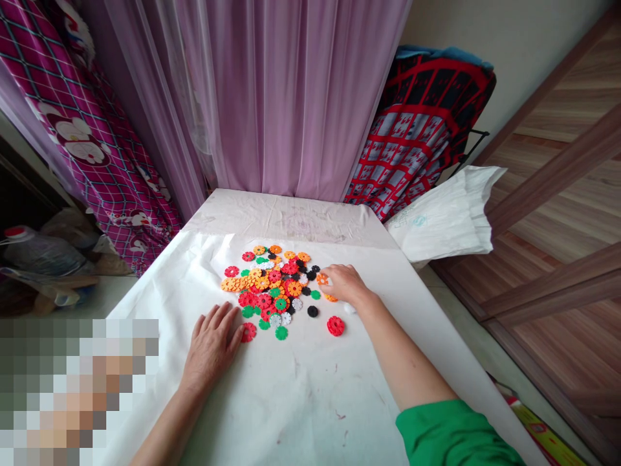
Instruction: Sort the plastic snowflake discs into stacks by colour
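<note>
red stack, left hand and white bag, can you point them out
Red stack (336, 325): head view, on its top disc.
Left hand (210, 343): head view, on the back of the hand.
White bag (444, 219): head view, on its broad side.

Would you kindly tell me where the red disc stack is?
In the head view, the red stack lies on the white cloth, right of the lone black disc, nearer the wearer than the right hand.
</note>
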`<state>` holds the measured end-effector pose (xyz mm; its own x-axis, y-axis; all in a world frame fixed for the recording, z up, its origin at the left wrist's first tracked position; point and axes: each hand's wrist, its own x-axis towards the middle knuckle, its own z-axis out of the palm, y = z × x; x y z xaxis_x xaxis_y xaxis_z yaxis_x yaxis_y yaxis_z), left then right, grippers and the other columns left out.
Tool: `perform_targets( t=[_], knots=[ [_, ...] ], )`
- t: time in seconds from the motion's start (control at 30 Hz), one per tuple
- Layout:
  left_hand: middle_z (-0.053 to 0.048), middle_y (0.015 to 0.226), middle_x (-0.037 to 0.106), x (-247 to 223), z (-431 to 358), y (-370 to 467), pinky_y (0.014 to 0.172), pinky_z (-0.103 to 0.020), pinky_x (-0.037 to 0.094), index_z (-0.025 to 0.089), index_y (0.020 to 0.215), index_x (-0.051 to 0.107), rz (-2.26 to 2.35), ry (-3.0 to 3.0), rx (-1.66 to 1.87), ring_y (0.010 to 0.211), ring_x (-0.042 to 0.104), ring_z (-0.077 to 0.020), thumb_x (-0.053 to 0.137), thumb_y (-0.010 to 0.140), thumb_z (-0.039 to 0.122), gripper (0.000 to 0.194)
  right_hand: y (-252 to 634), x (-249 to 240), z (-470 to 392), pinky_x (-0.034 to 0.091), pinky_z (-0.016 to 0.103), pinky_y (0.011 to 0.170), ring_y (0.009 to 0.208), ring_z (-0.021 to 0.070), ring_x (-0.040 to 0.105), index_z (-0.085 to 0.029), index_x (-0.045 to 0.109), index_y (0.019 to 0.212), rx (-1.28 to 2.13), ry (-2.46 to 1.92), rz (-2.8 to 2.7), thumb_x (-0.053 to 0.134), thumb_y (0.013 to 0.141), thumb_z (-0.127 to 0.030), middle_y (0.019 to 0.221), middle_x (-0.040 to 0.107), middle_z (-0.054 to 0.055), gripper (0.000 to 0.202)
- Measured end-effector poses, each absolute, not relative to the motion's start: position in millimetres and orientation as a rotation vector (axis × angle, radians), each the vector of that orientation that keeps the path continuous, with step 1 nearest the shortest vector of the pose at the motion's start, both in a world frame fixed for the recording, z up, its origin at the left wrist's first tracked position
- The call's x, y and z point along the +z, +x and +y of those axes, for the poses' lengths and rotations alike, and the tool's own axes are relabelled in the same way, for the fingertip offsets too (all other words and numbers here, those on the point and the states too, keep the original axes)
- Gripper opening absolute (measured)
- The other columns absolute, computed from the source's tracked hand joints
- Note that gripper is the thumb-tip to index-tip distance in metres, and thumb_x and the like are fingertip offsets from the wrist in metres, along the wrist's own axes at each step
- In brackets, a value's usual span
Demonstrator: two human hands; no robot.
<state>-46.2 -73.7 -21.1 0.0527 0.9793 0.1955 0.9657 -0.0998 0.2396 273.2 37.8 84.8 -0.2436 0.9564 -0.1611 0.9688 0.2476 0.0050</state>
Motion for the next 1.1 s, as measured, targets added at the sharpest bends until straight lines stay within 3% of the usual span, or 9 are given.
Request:
perform_targets(
  t=[0.13,0.87,1.1],
  knots=[
    [-0.009,0.145,0.055,-21,-74,-46,0.114,-0.051,0.032,0.023,0.134,0.058,2.078,2.255,0.503,0.138,0.044,-0.0293,0.039,0.096,0.047,0.049,299,93,39,0.037,0.032,0.088,0.111,0.0228,0.061,-0.025,0.063,0.122,-0.138,1.952,2.297,0.06,0.083,-0.034,0.121,0.069,0.006,0.04],
    [-0.009,0.145,0.055,-22,-73,-47,0.114,-0.051,0.032,0.024,0.134,0.058,2.078,2.253,0.508,0.138,0.044,-0.0289,0.038,0.096,0.047,0.049,304,76,28,0.037,0.032,0.09,0.111,0.0222,0.061,-0.026,0.064,0.12,-0.239,1.935,2.289,0.06,0.085,-0.037,0.122,0.068,0.005,0.037],
    [-0.009,0.146,0.054,-20,-73,-46,0.115,-0.051,0.031,0.022,0.134,0.058,2.092,2.254,0.466,0.138,0.044,-0.0295,0.034,0.096,0.048,0.052,277,83,37,0.037,0.031,0.092,0.114,0.0208,0.059,-0.028,0.068,0.111,-0.236,1.863,2.43,0.056,0.087,-0.028,0.121,0.069,0.002,0.027]
  ],
)
